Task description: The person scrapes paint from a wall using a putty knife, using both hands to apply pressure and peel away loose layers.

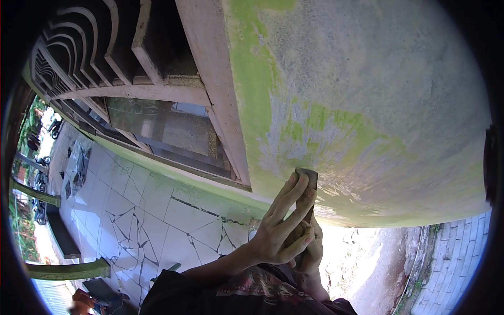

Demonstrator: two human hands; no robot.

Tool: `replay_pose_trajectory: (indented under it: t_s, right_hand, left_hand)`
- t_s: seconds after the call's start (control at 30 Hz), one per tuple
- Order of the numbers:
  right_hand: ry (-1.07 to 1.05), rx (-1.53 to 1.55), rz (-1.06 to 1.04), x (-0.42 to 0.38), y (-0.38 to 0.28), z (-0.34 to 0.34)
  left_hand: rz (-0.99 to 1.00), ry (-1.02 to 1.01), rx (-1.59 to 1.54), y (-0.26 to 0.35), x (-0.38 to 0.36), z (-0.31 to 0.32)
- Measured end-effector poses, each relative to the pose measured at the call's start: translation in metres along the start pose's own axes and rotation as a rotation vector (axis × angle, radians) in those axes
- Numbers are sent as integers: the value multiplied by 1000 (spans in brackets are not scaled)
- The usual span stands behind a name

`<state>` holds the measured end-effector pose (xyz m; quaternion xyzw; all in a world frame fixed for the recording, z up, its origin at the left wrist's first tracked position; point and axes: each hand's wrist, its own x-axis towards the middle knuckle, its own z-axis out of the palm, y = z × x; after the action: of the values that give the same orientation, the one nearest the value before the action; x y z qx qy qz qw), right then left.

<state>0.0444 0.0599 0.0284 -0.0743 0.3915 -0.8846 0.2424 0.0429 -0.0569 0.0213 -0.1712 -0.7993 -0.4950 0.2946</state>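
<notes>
A green-painted wall [367, 84] shows large grey patches where the paint is gone, with streaky scrape marks low on it. Against this streaked area rests the dark, flat blade of a paint scraper [313, 180]. My left hand [281, 228] lies over the scraper, its long fingers pressed along the blade and its thumb bent round the near side. Just behind and below it, my right hand [313, 249] is closed around the handle end, partly covered by the left. Most of the handle is hidden between the hands.
To the left is a window frame [220, 126] with curved metal bars [142, 47]. Below stretches a tiled floor [142, 210] with broken-tile patterns. A paved strip [446, 262] lies at lower right. Parked motorbikes [42, 178] stand at the far left.
</notes>
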Motion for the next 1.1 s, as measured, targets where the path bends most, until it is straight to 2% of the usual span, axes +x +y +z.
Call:
replay_pose_trajectory:
  t_s: [0.1, 0.23, 0.3, 0.37, 0.43, 0.5, 0.57, 0.63, 0.67, 0.7, 0.77, 0.83, 0.9, 0.97, 1.0, 1.1]
  right_hand:
    - [-63, -30, -54, 4, 26, -21]
    - [-50, 34, 34, 2, 8, -15]
    - [16, -12, -4, 5, 7, -1]
    - [-68, -19, -33, 5, 20, -15]
    - [-38, -97, -70, 4, 25, -18]
    - [-86, 17, -59, 2, 20, -17]
    - [-48, 36, -35, 4, 16, -12]
    - [-81, 27, -33, 5, 25, -14]
    - [-66, -80, -37, 10, 27, -16]
    - [-99, -37, -73, 13, 28, -16]
    - [-149, 99, -8, 8, 19, -19]
    - [-87, -119, -82, 4, 22, -32]
    - [-14, -29, -58, 6, 20, -26]
    - [-100, -93, -43, 11, 18, -27]
    - [-140, 116, -13, 11, 20, -28]
    - [-54, 32, -63, 8, 19, -22]
  left_hand:
    - [54, 77, 2, -3, 3, -10]
    - [36, 18, 46, -3, -1, 0]
    - [9, 14, 31, -4, -2, 0]
    - [36, 87, 3, -3, 3, -9]
    - [59, 74, 3, -4, 3, -11]
    - [46, -1, 24, -5, 0, -6]
    - [33, -18, 11, -3, 4, -6]
    - [40, 50, -17, -5, 0, -11]
    - [67, 71, 17, -7, 2, -13]
    - [62, 63, 14, -6, 0, -10]
    - [51, 40, 50, -7, 0, -6]
    - [46, -10, 19, -9, -8, 10]
    - [24, -8, -1, -10, -9, 16]
    - [58, 23, -3, -13, -3, 7]
    - [95, 45, 5, -11, -1, 3]
    - [72, 8, 0, -5, 2, -1]
